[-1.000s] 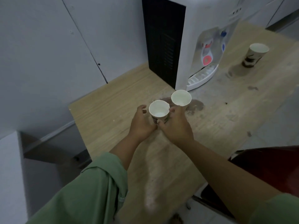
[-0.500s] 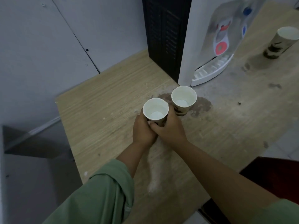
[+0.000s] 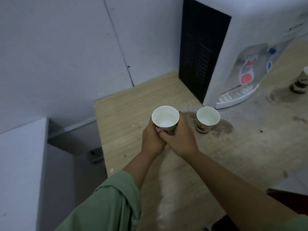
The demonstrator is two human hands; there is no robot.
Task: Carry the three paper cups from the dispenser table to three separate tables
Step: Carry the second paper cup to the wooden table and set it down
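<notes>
A paper cup [image 3: 165,118] with water in it is lifted above the wooden dispenser table [image 3: 126,114]. My left hand [image 3: 152,140] wraps its left side and my right hand [image 3: 180,140] its right side, fingers meeting under it. A second paper cup [image 3: 207,119] stands on a wet stain just right of my hands, apart from them. A third cup [image 3: 300,83] stands at the far right edge of the view, partly cut off.
A white water dispenser [image 3: 246,52] with a black side grille, red and blue taps and a drip tray stands at the back of the table. Grey walls close the left and back. A dark red chair [image 3: 290,199] shows at the lower right.
Both hands have lifted the held cup up and to the left, away from the second cup, which stays on the table. The view has shifted left and closer.
</notes>
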